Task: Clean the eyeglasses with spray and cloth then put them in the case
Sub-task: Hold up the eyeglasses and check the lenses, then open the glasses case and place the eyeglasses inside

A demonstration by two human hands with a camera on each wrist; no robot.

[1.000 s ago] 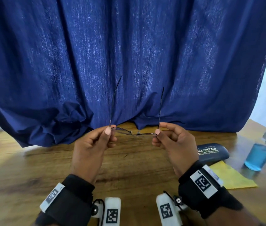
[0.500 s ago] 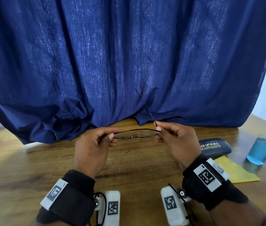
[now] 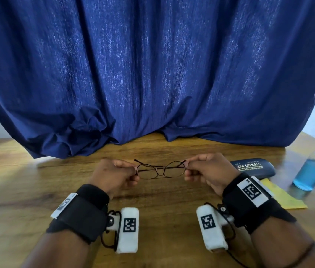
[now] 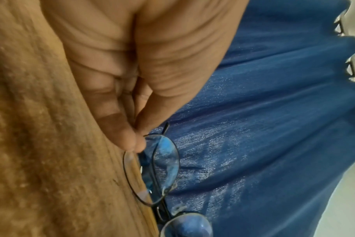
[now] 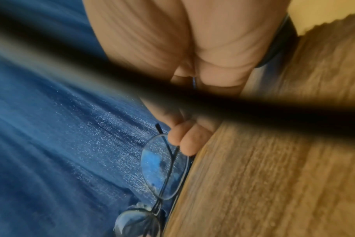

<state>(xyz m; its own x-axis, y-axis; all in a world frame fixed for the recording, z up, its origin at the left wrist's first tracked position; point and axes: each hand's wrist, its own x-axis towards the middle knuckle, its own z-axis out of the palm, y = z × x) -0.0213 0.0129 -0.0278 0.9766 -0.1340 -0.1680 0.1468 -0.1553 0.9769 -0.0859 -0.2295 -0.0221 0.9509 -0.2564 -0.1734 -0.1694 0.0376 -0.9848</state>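
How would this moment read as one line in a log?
left hand: pinches eyeglasses | right hand: pinches eyeglasses | temples: folded | case: closed

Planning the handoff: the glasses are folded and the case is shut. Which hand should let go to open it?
Right hand: the case lies just beside it, while the left hand can keep the glasses.

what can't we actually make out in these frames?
- Case: the head view shows it shut; the right hand covers its near end.
- Cloth: mostly hidden behind the right wrist strap.
- Spray bottle: its top is cut off by the right edge.
- Right wrist view: a dark blurred band crosses the fingers.
- Glasses: how clean the lenses are is unclear; the left hand pinches one end.
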